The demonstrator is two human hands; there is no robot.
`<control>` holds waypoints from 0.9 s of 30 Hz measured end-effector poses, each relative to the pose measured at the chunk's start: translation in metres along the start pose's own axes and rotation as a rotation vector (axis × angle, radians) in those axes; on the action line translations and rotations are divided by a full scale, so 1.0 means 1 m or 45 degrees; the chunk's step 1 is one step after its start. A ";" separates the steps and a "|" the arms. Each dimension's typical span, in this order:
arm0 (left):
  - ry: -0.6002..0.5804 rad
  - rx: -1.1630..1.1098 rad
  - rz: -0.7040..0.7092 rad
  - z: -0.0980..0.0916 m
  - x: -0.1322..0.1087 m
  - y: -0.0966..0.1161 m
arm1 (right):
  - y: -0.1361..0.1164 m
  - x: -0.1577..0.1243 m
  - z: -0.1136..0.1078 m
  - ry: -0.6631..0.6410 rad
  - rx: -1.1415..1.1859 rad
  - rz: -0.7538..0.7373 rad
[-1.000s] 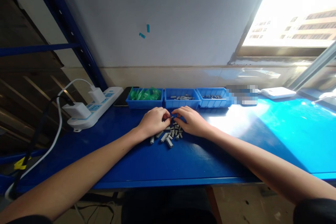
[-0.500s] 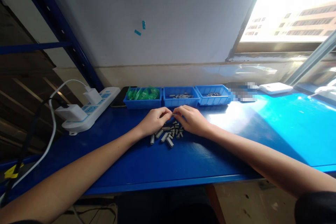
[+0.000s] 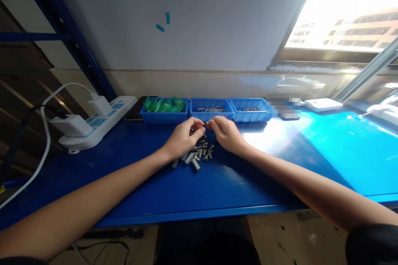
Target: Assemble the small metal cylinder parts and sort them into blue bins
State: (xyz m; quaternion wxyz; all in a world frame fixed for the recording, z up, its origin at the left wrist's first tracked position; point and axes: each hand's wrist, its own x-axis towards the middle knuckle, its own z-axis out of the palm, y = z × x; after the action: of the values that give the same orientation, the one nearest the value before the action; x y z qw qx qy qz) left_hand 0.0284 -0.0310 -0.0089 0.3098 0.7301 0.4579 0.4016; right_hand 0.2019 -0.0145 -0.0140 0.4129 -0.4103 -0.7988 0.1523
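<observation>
My left hand (image 3: pixel 182 137) and my right hand (image 3: pixel 228 133) are close together above the blue table (image 3: pixel 217 190). The right thumb and forefinger pinch a small metal piece (image 3: pixel 207 124), mostly covered by the fingers. My left fingers curl toward it, with a small gap between forefinger and thumb; what they hold is too small to make out. Just below lies a loose pile of short screws (image 3: pixel 205 152). Several hexagonal metal standoffs (image 3: pixel 195 164) lie at its left and front, partly behind my left wrist.
At the back stand three blue bins: one with green plastic bags (image 3: pixel 164 105), a middle bin (image 3: pixel 211 116) and a right bin (image 3: pixel 251 116), both with small metal parts. A white power strip (image 3: pixel 107 122) with plugs and cables lies left. A white flat box (image 3: pixel 323 104) sits back right.
My hands have drawn slightly apart at the fingertips, and the left forefinger and thumb have opened a little. The whole view has shifted slightly. The pile stays on the table.
</observation>
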 end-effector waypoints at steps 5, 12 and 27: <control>0.155 -0.141 -0.042 0.015 0.004 0.002 | -0.003 0.000 0.001 -0.050 0.406 0.366; 0.103 0.236 0.068 -0.008 0.013 -0.011 | -0.011 -0.008 0.000 -0.148 0.346 0.199; -0.047 0.113 0.221 -0.004 -0.004 -0.003 | -0.010 -0.006 -0.003 -0.221 0.144 0.160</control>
State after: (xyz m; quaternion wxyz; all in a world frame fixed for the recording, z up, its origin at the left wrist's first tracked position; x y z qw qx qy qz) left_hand 0.0222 -0.0330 -0.0107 0.2496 0.7873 0.4046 0.3928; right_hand 0.2008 -0.0256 -0.0089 0.3544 -0.4208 -0.7943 0.2577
